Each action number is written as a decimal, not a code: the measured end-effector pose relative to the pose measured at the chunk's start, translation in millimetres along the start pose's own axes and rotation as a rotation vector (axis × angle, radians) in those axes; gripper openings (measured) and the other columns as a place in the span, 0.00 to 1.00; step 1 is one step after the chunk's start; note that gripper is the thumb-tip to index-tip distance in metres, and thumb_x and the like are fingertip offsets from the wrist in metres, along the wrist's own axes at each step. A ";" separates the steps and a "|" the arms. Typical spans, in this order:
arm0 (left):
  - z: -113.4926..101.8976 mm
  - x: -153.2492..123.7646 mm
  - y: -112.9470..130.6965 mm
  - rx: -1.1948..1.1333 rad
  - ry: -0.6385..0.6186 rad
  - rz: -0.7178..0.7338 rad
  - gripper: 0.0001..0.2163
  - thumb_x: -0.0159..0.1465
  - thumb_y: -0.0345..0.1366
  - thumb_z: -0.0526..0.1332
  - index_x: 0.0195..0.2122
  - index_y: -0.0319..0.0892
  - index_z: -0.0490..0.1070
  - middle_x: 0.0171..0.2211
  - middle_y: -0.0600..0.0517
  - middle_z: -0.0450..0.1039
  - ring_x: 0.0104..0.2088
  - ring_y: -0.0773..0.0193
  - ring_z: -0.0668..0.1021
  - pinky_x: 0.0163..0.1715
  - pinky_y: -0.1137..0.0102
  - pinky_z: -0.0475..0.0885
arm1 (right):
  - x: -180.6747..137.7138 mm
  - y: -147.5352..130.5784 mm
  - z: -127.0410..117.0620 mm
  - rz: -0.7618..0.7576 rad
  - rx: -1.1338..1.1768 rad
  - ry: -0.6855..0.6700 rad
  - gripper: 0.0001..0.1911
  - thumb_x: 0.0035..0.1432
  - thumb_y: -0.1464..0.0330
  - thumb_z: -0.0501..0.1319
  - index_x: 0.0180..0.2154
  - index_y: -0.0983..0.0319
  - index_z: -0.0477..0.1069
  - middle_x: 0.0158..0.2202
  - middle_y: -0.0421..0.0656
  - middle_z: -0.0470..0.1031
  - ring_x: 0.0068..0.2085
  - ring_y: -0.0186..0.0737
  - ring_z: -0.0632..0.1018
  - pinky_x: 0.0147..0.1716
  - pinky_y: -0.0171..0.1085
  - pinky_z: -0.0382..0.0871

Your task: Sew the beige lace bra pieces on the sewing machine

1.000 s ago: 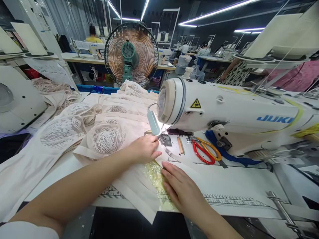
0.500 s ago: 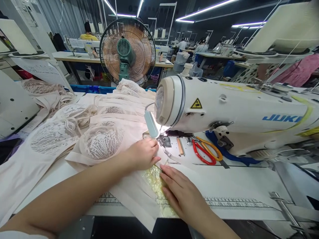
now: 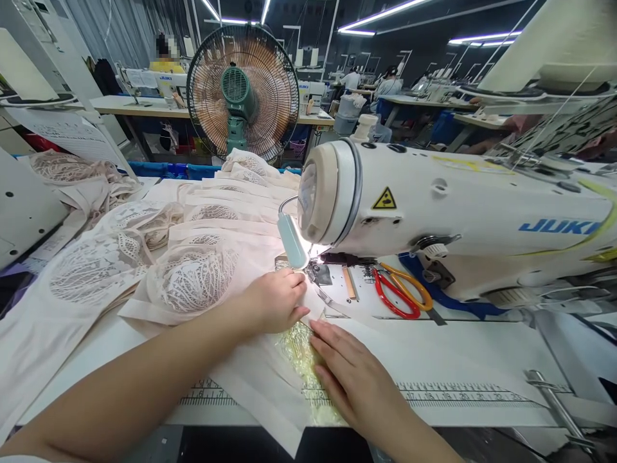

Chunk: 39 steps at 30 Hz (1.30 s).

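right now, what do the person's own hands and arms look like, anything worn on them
The left hand and right hand are bare, with no gloves, rings or watch visible. The left forearm is bare too, with a sliver of white sleeve at the bottom left edge. No sleeve shows on the right forearm.

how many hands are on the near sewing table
2: the left hand on the pale fabric, near the small lamp; the right hand at the edge of the yellowish patch. No others show there.

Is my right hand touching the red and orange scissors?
Apart: the head view shows a stretch of white surface between the right hand and the scissors.
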<state>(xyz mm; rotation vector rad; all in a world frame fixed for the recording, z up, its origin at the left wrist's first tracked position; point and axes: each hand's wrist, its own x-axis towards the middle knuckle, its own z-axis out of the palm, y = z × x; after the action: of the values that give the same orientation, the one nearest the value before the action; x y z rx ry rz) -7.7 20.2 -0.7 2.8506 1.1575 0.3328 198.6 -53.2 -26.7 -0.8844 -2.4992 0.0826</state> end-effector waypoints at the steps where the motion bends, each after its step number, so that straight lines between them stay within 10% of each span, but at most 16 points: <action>1: 0.0 0.5 -0.5 0.004 0.003 -0.003 0.17 0.64 0.41 0.55 0.47 0.32 0.70 0.51 0.40 0.69 0.49 0.52 0.71 0.49 0.61 0.69 | 0.0 0.0 0.0 0.003 0.000 -0.001 0.15 0.62 0.73 0.52 0.50 0.66 0.68 0.54 0.54 0.70 0.56 0.47 0.70 0.52 0.47 0.71; 26: -7.6 -0.3 -8.5 -0.005 -0.086 -0.037 0.08 0.62 0.33 0.56 0.41 0.35 0.69 0.48 0.41 0.69 0.44 0.55 0.75 0.41 0.64 0.73 | 9.8 -0.4 4.6 0.037 -0.012 -0.027 0.17 0.61 0.71 0.52 0.51 0.66 0.67 0.56 0.54 0.69 0.56 0.50 0.70 0.53 0.52 0.69; 39: -3.8 -1.0 -12.5 0.089 0.084 0.166 0.10 0.66 0.29 0.52 0.41 0.40 0.72 0.42 0.45 0.71 0.45 0.58 0.72 0.44 0.64 0.69 | 10.6 0.0 6.5 0.083 0.011 -0.064 0.19 0.61 0.70 0.53 0.53 0.66 0.66 0.58 0.54 0.66 0.59 0.50 0.67 0.55 0.53 0.66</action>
<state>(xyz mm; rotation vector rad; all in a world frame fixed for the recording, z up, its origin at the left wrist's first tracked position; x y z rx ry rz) -17.7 28.4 1.2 3.0459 0.9731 0.4223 188.5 -46.1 -27.9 -0.9958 -2.5181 0.1551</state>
